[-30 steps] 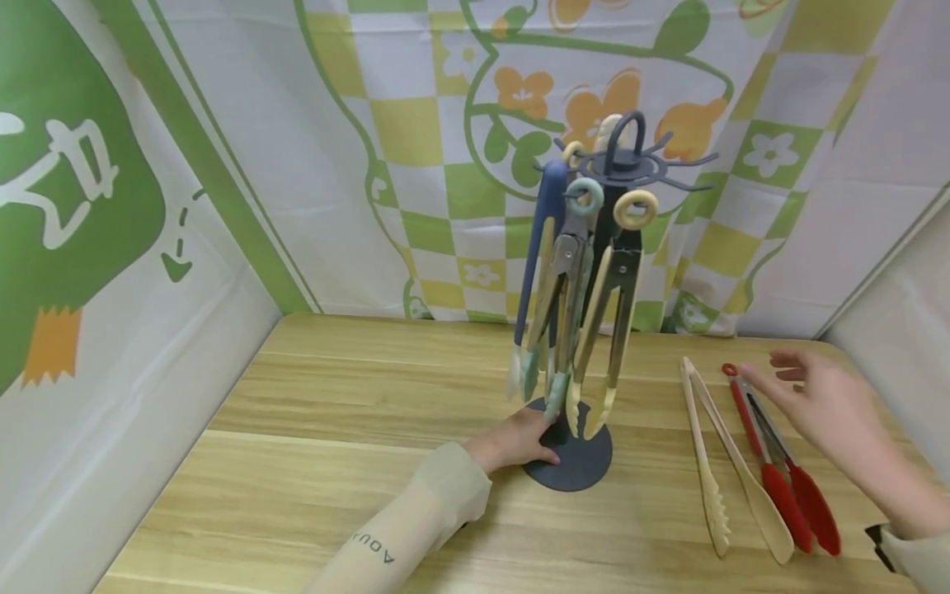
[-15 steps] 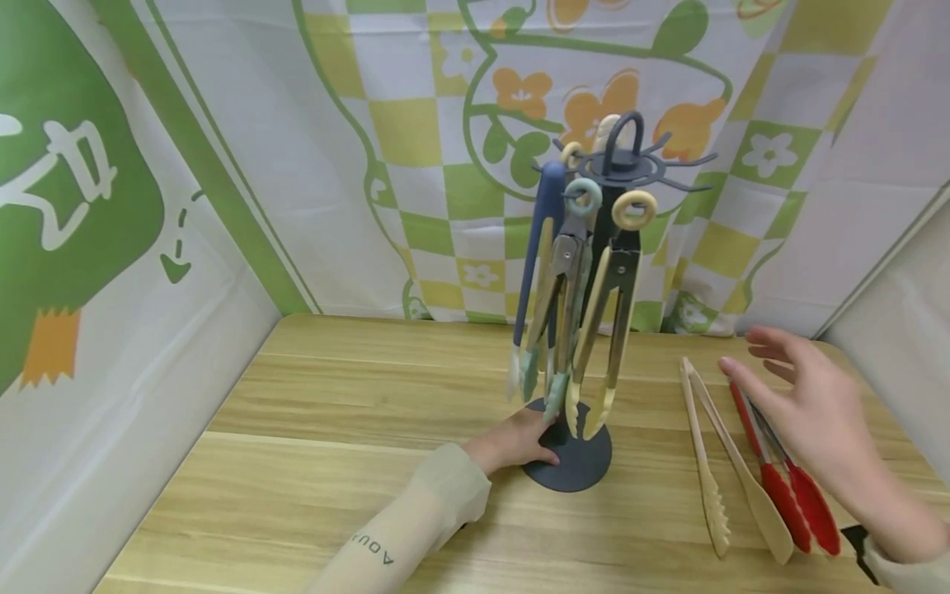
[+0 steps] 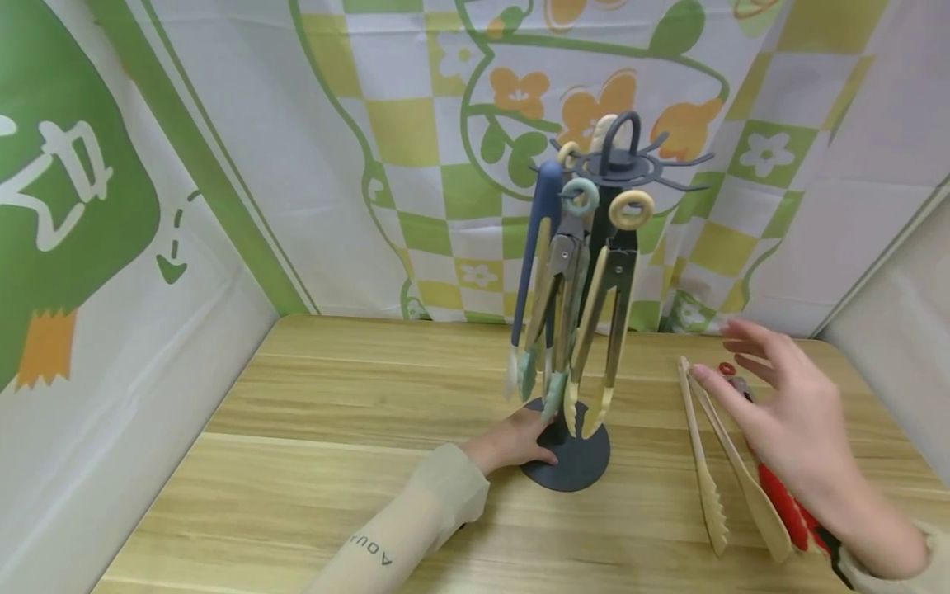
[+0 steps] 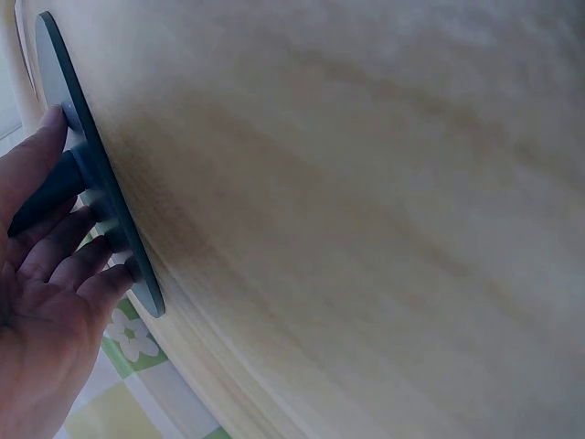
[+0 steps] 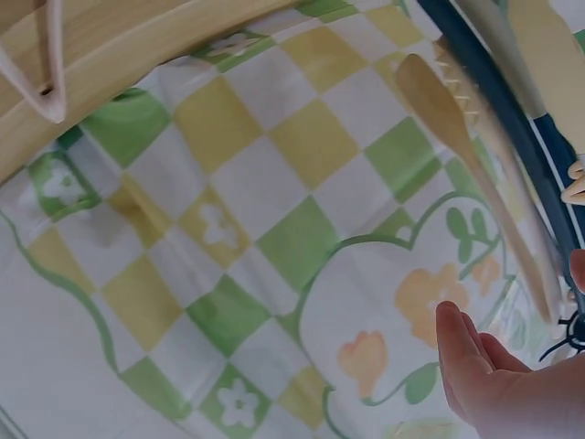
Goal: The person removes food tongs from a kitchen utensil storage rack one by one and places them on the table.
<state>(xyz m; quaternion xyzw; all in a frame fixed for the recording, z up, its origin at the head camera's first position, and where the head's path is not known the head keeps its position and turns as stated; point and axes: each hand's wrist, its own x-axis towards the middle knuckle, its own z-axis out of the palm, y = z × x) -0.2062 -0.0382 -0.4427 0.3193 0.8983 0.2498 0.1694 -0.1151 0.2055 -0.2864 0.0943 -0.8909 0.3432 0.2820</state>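
Observation:
A dark tong stand (image 3: pixel 622 165) with hooked arms stands upright in the head view. My left hand (image 3: pixel 512 439) grips it low down, thumb and fingers around the post and fingertips on the round base (image 4: pixel 114 201). From its hooks hang tongs, among them cream tongs (image 3: pixel 622 272), teal-tipped tongs (image 3: pixel 566 256) and blue-handled tongs (image 3: pixel 530 247). My right hand (image 3: pixel 797 421) is raised over the right side of the table, fingers loosely bent and nothing held. Beneath it lie red tongs (image 3: pixel 781 503), partly hidden by the hand, and beige tongs (image 3: pixel 703 462) with their jaws apart.
Behind the wooden table (image 3: pixel 334 412) hangs a checked, flower-printed curtain (image 3: pixel 475 206). Side sheets border the table at left and right. Several hooks on the stand's right side carry nothing.
My right hand has moved left and toward me, now covering much of the red tongs. My left hand stays on the stand's base, and the hanging tongs have not visibly moved.

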